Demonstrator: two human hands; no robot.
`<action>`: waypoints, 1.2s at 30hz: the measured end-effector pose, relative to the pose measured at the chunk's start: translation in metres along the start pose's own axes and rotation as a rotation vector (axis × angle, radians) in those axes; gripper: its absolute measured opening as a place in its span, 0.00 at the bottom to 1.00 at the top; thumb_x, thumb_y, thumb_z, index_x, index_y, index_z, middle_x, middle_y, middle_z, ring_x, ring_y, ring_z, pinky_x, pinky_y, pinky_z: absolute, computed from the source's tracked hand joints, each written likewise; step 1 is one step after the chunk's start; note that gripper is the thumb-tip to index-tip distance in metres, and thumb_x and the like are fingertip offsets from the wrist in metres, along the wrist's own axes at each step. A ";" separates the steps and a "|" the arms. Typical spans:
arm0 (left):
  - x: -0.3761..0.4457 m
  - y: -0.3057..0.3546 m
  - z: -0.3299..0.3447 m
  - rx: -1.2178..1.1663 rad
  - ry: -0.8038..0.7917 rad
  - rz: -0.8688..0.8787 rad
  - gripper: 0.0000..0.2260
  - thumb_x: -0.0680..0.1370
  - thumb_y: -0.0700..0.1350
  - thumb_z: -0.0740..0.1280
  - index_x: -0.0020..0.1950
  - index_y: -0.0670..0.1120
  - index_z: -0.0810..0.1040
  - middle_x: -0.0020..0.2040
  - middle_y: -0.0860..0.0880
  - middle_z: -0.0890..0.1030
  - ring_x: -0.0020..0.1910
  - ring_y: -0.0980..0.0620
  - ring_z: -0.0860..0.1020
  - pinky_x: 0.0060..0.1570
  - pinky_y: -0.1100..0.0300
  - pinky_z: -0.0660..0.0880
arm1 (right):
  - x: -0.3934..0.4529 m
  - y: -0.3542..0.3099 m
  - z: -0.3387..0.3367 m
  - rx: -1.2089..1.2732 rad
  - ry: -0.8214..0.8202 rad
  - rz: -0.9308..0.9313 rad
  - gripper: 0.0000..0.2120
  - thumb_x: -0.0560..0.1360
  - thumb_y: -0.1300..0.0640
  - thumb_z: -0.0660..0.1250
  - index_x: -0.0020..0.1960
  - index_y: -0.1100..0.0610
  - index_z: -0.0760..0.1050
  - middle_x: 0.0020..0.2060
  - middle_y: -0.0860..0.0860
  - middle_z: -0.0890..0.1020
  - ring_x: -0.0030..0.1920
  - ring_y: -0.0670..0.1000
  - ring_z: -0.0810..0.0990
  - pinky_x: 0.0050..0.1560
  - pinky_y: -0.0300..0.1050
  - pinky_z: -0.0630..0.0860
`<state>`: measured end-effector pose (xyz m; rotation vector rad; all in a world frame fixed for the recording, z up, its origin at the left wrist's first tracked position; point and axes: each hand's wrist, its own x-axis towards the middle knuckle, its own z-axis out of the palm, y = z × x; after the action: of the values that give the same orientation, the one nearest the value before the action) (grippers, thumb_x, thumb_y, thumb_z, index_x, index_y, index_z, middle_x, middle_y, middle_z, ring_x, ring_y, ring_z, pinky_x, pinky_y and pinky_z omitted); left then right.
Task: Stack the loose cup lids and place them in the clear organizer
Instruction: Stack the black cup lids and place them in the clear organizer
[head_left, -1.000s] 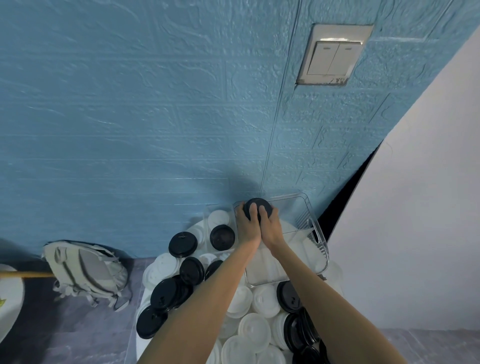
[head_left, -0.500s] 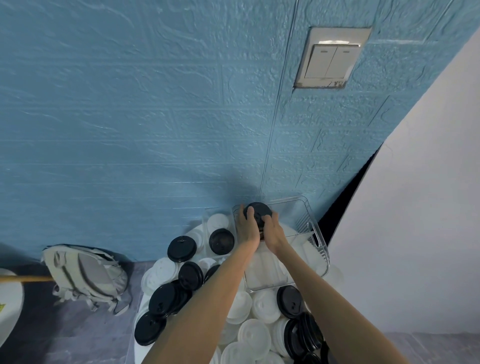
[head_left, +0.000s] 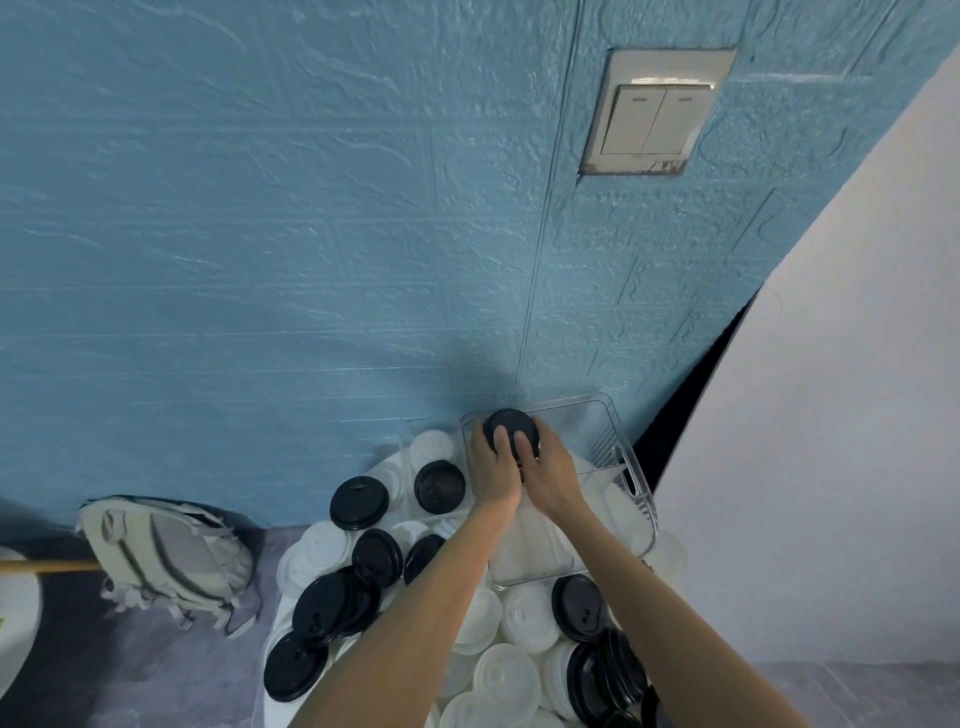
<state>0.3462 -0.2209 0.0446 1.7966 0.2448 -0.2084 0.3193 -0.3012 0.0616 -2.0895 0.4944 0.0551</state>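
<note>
No text, label or number can be read anywhere.

A blue textured brick-pattern wall (head_left: 260, 234) fills the view above the fingers, with a cream double rocker light switch (head_left: 655, 114) up and to their right. A smooth white panel (head_left: 831, 441) slants along the right. Grey mottled floor (head_left: 130, 670) lies lower left.

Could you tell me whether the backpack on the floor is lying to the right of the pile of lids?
No, the grey backpack lies on the floor to the left of the pile of lids, against the blue wall.
</note>
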 end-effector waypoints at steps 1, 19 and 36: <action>-0.001 0.001 -0.001 0.018 -0.009 0.020 0.22 0.86 0.50 0.53 0.79 0.45 0.63 0.76 0.45 0.68 0.76 0.45 0.66 0.77 0.45 0.63 | 0.001 0.001 0.001 -0.043 0.020 0.005 0.25 0.84 0.46 0.59 0.77 0.58 0.66 0.69 0.56 0.74 0.66 0.57 0.76 0.63 0.49 0.72; -0.015 0.004 -0.019 0.368 -0.020 0.303 0.23 0.87 0.48 0.54 0.82 0.46 0.59 0.81 0.48 0.60 0.79 0.48 0.63 0.70 0.51 0.72 | -0.011 0.010 0.009 -0.071 0.216 -0.092 0.20 0.84 0.45 0.59 0.74 0.51 0.71 0.67 0.47 0.78 0.65 0.53 0.72 0.66 0.48 0.68; -0.015 -0.020 -0.023 0.712 0.049 0.407 0.36 0.83 0.64 0.33 0.80 0.48 0.63 0.80 0.50 0.66 0.81 0.48 0.59 0.78 0.42 0.51 | -0.004 0.027 0.009 -0.168 0.063 -0.122 0.21 0.85 0.43 0.54 0.77 0.44 0.64 0.72 0.46 0.72 0.69 0.52 0.72 0.70 0.57 0.66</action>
<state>0.3265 -0.1942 0.0352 2.5105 -0.1941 0.0532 0.3066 -0.3050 0.0358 -2.2879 0.4107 -0.0422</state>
